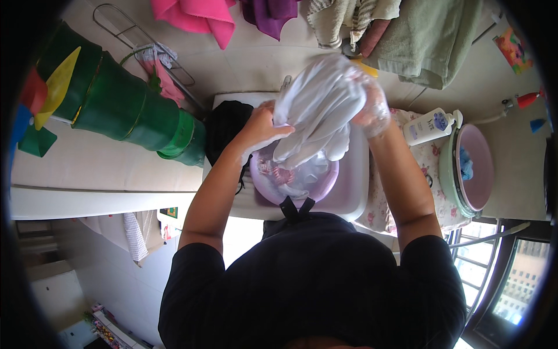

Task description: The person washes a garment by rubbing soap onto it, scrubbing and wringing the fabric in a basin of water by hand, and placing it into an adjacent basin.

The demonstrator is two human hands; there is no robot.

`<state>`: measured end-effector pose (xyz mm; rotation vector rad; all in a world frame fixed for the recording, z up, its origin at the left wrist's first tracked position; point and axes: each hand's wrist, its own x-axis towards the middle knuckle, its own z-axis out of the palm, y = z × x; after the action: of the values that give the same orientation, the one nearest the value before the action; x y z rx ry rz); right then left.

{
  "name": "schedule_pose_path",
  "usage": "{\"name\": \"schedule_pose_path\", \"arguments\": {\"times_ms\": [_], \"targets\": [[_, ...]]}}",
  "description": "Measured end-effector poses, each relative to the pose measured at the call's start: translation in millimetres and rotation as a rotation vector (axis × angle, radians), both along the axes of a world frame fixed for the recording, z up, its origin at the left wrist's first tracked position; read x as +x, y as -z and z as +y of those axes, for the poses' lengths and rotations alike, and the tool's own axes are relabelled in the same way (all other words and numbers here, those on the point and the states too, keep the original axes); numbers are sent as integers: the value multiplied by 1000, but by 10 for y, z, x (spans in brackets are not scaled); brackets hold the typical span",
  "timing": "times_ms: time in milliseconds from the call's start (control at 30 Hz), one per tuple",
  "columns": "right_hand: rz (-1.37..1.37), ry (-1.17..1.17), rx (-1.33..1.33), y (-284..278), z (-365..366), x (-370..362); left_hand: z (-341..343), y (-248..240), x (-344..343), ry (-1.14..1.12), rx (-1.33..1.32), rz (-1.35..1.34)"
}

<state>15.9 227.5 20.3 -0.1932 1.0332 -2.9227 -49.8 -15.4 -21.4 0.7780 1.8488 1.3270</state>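
Both hands grip a white cloth (322, 96) above a purple basin (325, 185). The left hand (261, 125) clutches its lower edge. The right hand (372, 107) is wrapped inside it.

The white cloth (325, 104) covers most of the right hand (372, 107); its fingers cannot be made out. The left hand (261, 125) shows only its back, fingertips buried in the cloth. Below the cloth, the basin (325, 183) is half hidden, and the wet items inside blur together. Left of the cloth, a black garment (224, 125) lies partly behind the left forearm. Above the cloth, hanging towels (424, 35) are cut off by the top edge.
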Motion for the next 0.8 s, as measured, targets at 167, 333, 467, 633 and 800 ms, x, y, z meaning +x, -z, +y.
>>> {"name": "schedule_pose_path", "arguments": {"times_ms": [167,333,467,633,800], "targets": [[99,-88,-13,85,328,-60,-14,-216,136,-255,843,-718],[11,-3,-27,-31,129,110,3,155,-51,-388,794,-431],[-248,218,248,-33,-78,188,138,11,57,-353,825,-618],[640,667,1654,69,-1049,236,527,444,80,-104,1162,-265],[-37,637,1380,193,-899,-133,863,449,262,-467,809,-1011]]}}
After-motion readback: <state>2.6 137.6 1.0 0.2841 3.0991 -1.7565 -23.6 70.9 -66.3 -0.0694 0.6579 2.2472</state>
